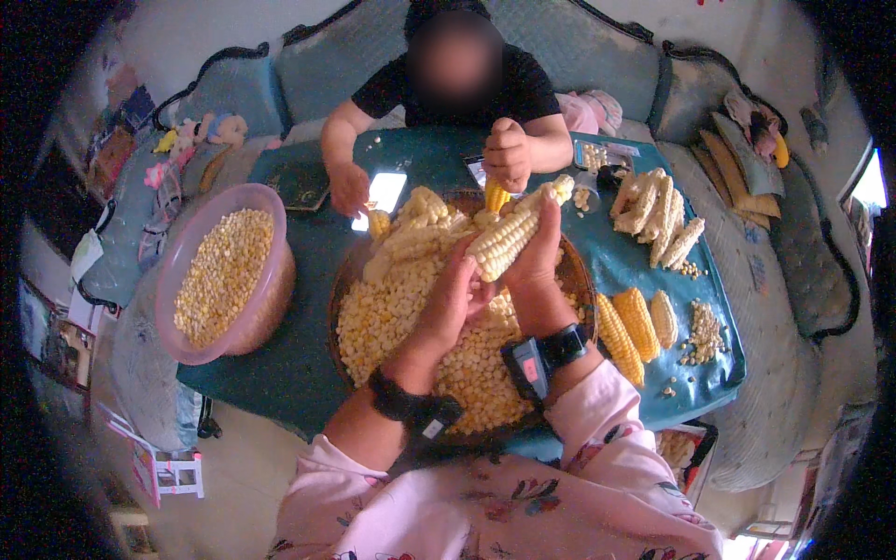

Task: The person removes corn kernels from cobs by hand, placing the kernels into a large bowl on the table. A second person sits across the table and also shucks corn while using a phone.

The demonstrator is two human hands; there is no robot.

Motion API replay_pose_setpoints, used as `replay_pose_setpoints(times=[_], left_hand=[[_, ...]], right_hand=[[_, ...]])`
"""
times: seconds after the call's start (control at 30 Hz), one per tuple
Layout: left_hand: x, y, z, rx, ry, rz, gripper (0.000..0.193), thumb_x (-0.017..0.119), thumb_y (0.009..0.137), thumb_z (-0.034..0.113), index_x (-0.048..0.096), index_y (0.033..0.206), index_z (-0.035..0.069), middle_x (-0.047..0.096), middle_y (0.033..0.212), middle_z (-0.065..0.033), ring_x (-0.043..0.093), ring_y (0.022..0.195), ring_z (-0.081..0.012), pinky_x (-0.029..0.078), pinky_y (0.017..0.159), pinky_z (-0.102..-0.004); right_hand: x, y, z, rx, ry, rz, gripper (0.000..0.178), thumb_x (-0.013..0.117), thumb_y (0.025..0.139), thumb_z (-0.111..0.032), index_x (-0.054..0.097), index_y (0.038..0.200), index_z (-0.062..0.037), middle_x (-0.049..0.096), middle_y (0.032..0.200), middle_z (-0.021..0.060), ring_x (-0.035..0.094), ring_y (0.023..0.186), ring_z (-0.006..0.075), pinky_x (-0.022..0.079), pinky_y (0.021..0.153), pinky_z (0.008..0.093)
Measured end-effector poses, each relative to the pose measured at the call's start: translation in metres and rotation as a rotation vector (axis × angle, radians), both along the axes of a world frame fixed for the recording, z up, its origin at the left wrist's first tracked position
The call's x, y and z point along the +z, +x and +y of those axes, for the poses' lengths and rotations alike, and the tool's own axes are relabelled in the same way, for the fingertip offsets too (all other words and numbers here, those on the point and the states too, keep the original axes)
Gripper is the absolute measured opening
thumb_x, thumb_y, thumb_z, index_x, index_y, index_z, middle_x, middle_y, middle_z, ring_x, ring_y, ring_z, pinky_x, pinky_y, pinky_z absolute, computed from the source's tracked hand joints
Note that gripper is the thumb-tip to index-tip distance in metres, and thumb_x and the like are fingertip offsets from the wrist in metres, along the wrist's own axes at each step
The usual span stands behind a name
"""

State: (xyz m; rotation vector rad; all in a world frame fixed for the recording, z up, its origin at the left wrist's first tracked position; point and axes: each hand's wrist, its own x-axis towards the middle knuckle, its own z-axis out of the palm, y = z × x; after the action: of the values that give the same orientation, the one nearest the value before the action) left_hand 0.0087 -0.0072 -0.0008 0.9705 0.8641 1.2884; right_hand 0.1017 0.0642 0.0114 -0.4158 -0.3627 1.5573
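Note:
Between my two hands a pale corn cob (509, 238) with rows of kernels is held aslant over a wide round basket (342, 347). My left hand (455, 291) grips its lower end, and my right hand (536, 250) wraps its upper right side. Loose kernels (397, 313) fill the basket beneath, with bare cobs (420, 224) heaped at its far left. Across the table a person (455, 84) in a black top holds a yellow corn cob (496, 196) in one fist; the other hand (349, 191) is near a piece of cob at the basket's rim.
A pink tub (280, 233) of kernels stands at the left. On the right lie yellow cobs (623, 327), a small kernel pile (705, 334) and stacked stripped cobs (653, 210). A lit phone (386, 189) rests on the green-covered table (261, 397). Sofas surround it.

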Motion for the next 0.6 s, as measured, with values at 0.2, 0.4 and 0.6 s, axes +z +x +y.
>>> replay_pose_setpoints(times=[0.2,0.4,0.6], left_hand=[[-0.004,-0.016,0.006,-0.217,-0.163,-0.277,0.036,0.037,0.082,0.02,0.036,0.117,0.015,0.048,0.073,-0.0004,0.032,0.047,-0.0026,0.025,0.04,-0.0157],[0.003,-0.011,0.003,-0.174,-0.105,-0.07,0.032,0.039,0.082,0.023,0.038,0.113,0.016,0.049,0.074,-0.0008,0.031,0.045,-0.0022,0.023,0.04,-0.016],[-0.002,-0.014,0.005,-0.294,-0.236,-0.313,0.041,0.035,0.085,0.051,0.046,0.098,0.014,0.047,0.065,0.002,0.028,0.042,-0.0034,0.023,0.039,-0.017]], right_hand=[[0.002,0.007,-0.002,-0.19,0.373,-0.574,0.035,0.043,0.081,-0.038,0.05,0.078,-0.004,0.054,0.066,0.0065,0.052,0.059,0.0142,0.042,0.055,0.026],[0.001,0.009,0.004,-0.162,0.333,-0.437,0.034,0.041,0.082,-0.038,0.049,0.079,-0.0049,0.054,0.07,0.0074,0.052,0.062,0.0145,0.042,0.057,0.0265],[-0.01,0.006,0.011,0.021,0.131,-0.043,0.038,0.042,0.081,-0.044,0.048,0.089,-0.0073,0.053,0.078,0.0059,0.053,0.07,0.0173,0.045,0.063,0.0293]])
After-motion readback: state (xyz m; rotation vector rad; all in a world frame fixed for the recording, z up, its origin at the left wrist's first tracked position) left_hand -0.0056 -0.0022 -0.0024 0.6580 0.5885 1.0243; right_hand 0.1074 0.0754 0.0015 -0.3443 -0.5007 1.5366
